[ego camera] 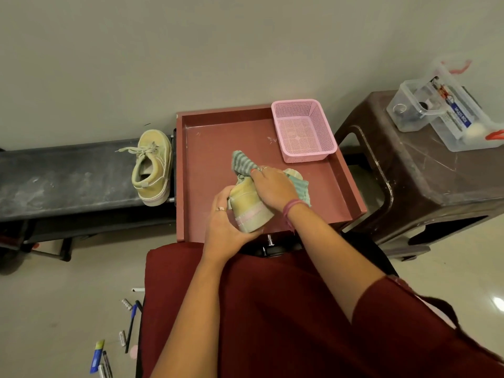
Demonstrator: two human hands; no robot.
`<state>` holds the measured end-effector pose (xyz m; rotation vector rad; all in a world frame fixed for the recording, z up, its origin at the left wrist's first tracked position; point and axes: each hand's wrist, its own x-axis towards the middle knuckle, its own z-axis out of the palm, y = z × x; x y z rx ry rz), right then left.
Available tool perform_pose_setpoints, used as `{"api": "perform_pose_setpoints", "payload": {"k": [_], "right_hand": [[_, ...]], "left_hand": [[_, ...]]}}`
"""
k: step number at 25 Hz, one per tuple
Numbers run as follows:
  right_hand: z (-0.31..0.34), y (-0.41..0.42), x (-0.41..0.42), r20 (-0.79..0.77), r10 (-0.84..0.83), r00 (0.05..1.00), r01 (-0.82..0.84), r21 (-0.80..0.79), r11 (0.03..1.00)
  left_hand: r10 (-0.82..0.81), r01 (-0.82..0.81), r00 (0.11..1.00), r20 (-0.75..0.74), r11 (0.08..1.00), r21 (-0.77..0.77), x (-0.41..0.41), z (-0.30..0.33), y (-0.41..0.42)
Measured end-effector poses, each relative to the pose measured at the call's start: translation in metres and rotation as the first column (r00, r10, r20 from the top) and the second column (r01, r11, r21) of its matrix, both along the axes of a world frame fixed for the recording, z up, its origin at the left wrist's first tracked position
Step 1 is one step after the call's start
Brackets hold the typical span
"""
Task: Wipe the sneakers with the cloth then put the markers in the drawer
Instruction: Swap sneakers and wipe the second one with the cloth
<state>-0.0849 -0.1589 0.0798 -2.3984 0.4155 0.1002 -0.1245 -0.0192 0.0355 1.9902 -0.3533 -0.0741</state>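
My left hand [222, 225] grips the heel of a pale yellow sneaker [249, 204] held over the open red drawer [215, 137]. My right hand [272, 186] presses a green striped cloth [241, 159] onto the top of that sneaker. The second sneaker [152, 167] lies on its side on the dark bench [62, 178], to the left of the drawer. Several markers and pens [128, 331] lie scattered on the floor at the lower left.
A pink mesh basket [304, 132] sits in the drawer's far right corner. A brown plastic stool [425, 181] on the right carries a clear box [447, 110] of small items. My dark red lap fills the lower middle.
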Motion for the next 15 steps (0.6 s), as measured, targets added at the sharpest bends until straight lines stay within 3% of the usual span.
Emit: {"api": "perform_pose_setpoints", "payload": {"k": [3, 8, 10, 13, 15], "right_hand": [[-0.007, 0.036, -0.046, 0.139, 0.148, 0.979, -0.155, 0.042, 0.987], [-0.033, 0.033, -0.090, 0.286, 0.297, 0.911, -0.261, -0.158, 0.952], [-0.035, 0.018, -0.073, 0.309, 0.236, 0.921, -0.209, -0.119, 0.971], [-0.043, -0.019, -0.047, 0.255, 0.100, 0.962, -0.100, -0.013, 0.995], [-0.038, -0.045, -0.035, 0.179, -0.090, 0.980, 0.039, 0.268, 0.962]], "left_hand": [[0.052, -0.055, 0.997, -0.051, 0.997, -0.055, 0.003, -0.003, 0.003], [0.022, -0.026, 0.996, -0.082, 0.998, -0.049, -0.001, -0.008, 0.005], [0.049, -0.062, 0.991, -0.121, 0.992, -0.106, 0.002, -0.005, 0.004], [0.038, -0.042, 0.996, -0.078, 0.997, -0.057, 0.004, -0.005, 0.004], [0.035, -0.039, 0.996, -0.087, 0.998, -0.052, 0.006, -0.009, 0.006]]}}
